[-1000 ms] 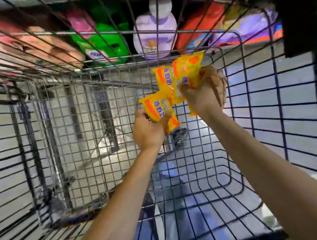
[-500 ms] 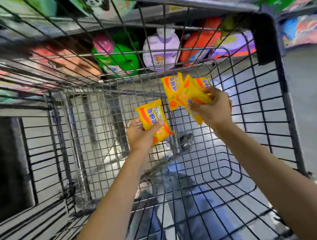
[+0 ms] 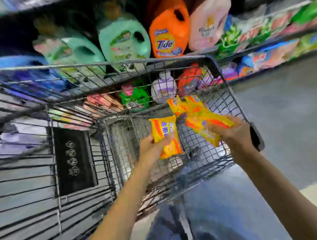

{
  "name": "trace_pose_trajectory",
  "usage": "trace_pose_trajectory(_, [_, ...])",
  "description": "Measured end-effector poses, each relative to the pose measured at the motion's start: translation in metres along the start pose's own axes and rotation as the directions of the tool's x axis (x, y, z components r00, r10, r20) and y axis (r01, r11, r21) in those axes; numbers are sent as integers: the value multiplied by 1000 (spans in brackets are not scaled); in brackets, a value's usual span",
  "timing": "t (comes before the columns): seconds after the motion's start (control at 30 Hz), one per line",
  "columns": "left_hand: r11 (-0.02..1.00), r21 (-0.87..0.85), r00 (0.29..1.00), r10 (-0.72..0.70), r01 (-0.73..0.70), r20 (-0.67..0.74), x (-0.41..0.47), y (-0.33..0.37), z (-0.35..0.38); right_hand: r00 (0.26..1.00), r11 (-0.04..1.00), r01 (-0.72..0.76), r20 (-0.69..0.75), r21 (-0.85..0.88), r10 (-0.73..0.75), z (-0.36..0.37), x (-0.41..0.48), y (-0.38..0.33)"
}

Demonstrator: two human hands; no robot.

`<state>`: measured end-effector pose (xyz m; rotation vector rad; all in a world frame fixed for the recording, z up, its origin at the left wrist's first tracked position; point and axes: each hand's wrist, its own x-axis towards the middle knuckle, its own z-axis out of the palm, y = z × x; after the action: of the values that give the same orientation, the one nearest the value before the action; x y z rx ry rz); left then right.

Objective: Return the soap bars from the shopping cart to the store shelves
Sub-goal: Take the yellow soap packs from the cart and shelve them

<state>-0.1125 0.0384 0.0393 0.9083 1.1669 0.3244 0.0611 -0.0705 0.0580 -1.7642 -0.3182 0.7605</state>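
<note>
My left hand [image 3: 152,145] grips one yellow-and-orange soap bar pack [image 3: 165,136] above the wire shopping cart [image 3: 225,87]. My right hand [image 3: 231,134] holds a bunch of several more soap bar packs [image 3: 197,116], fanned out and blurred. Both hands are over the cart's far right corner, close together. The store shelves [image 3: 263,53] rise just beyond the cart's front rim.
Large detergent jugs stand on the shelf ahead: teal [image 3: 124,40], orange Tide [image 3: 167,34], pink [image 3: 208,23]. Lower shelves hold a lilac bottle [image 3: 163,88] and green refill packs [image 3: 134,97]. Bagged detergents [image 3: 261,30] line the right shelves. Grey aisle floor [image 3: 287,112] lies right.
The view has tilted up, bringing the upper shelf jugs into sight. Both hands, still holding the soap packs, have lifted out toward the cart's right front corner.
</note>
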Motion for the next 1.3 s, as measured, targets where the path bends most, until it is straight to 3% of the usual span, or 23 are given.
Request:
trace_pose_trajectory(0.2, [998, 52, 989, 37, -45, 145, -67, 16, 4, 998, 982, 6, -60, 191, 6, -42, -82, -24])
trace_pose_trajectory(0.33, [992, 95, 958, 47, -77, 284, -100, 20, 24, 988, 941, -39, -126, 336, 86, -76, -129, -17])
trace_pose_trajectory(0.57, [972, 226, 840, -68, -66, 538, -128, 7, 90, 916, 845, -29, -324, 535, 236, -142, -190, 20])
trace_pose_trajectory(0.77, [925, 368, 732, -187, -93, 655, -142, -15, 180, 810, 775, 87, -498, 626, 311, -208, -226, 48])
trace_pose_trajectory(1.0, [863, 484, 684, -267, -143, 679, -154, -46, 283, 730, 746, 102, -559, 658, 393, -280, -242, 80])
trace_pose_trajectory(1.17, [840, 530, 708, -303, -119, 638, -160, -71, 356, 727, 685, 138, -543, 715, 420, -357, -233, 87])
trace_pose_trajectory(1.3, [858, 511, 740, -312, -50, 596, -160, -79, 396, 740, 716, 114, -540, 688, 402, -412, -203, 85])
